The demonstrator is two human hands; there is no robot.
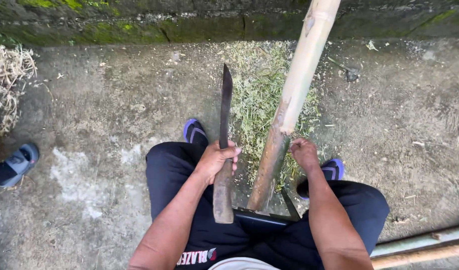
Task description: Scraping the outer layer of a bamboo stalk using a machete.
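While the left hand point(215, 159) grips it, the machete point(224, 130) points away, upright.

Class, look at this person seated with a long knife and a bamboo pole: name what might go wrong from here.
1. The left hand holds the long knife blade up, close to the right hand on the bamboo pole; a slip could cut it.
2. The pole leans between the knees, so it may roll or kick out.
3. The sandalled feet sit near the blade's path.
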